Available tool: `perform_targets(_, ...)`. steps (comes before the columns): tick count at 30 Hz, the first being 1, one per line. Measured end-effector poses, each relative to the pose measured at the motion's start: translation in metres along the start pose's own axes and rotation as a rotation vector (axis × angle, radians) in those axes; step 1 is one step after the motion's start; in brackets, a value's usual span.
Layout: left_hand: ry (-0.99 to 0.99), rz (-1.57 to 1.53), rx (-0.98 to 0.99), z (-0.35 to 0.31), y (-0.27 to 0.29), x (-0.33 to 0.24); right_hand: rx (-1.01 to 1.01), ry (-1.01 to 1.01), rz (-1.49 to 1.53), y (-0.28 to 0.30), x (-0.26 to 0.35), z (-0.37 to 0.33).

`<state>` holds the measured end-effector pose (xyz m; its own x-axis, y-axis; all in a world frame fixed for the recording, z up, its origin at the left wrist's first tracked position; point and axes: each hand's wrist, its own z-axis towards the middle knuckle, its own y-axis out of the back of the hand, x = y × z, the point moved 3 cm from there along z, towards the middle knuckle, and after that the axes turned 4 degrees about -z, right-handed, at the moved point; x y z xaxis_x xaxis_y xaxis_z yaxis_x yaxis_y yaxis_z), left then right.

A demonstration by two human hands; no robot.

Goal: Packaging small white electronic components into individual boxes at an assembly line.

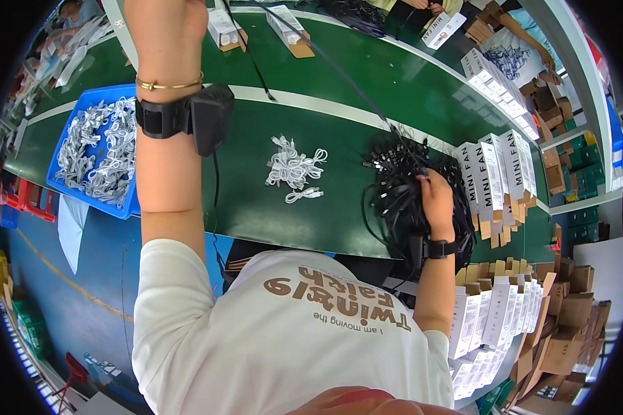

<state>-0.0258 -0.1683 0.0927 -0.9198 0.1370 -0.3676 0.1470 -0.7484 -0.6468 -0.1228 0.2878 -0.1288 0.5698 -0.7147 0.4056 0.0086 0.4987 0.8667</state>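
Observation:
My left arm stretches far forward over the bench, and my left hand (166, 24) is cut off at the top edge, so its fingers are hidden. At the right, my right hand (437, 200) lies on a thick tangled bundle of black straps (401, 211) with small pale ends, its fingers closed round some of them. One long black strap (346, 77) runs from near that hand up to the top edge. Between my arms sits a small pile of coiled white cables (292, 162), with a single coiled cable (304, 195) just in front of it.
A blue tray (61, 178) full of white cables stands left of my arm. White boxes (490, 181) are lined up beyond the strap bundle, and more open boxes (495, 315) stand at my right side. Two open boxes (284, 26) lie across the green bench (256, 214). Other people work opposite.

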Motion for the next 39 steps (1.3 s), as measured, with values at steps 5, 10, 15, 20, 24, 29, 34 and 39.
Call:
perform_targets(5, -0.137, 0.184, -0.085, 0.025, 0.044, 0.0, -0.112, -0.073, -0.395, 0.009, -0.022, -0.01)
perform_targets(10, -0.204, 0.262, -0.084, 0.053, 0.103, 0.007, -0.091, -0.068, -0.489, 0.009, -0.027, -0.014)
perform_targets(15, 0.113, 0.519, -0.09, -0.02, 0.033, 0.043, -0.267, 0.173, -0.486, 0.011, 0.044, -0.002)
perform_targets(20, 0.148, 0.552, 0.148, -0.027, 0.013, 0.057, 0.055, 0.13, -0.253, 0.01, 0.051, 0.005)
perform_targets(24, 0.247, 0.608, 0.057, -0.019, 0.043, 0.064, 0.02, -0.271, -0.161, 0.023, 0.016, -0.006)
perform_targets(29, 0.466, 0.68, 0.621, -0.056, -0.006, 0.079, 0.124, 0.001, -0.174, 0.036, 0.044, -0.002)
perform_targets(34, 0.345, 0.479, 1.069, -0.101, -0.077, 0.079, -0.176, 0.229, 0.275, 0.071, 0.138, 0.032)
perform_targets(39, 0.422, 0.575, 1.334, -0.111, -0.116, 0.08, -0.062, 0.229, 0.645, 0.065, 0.178, 0.071)
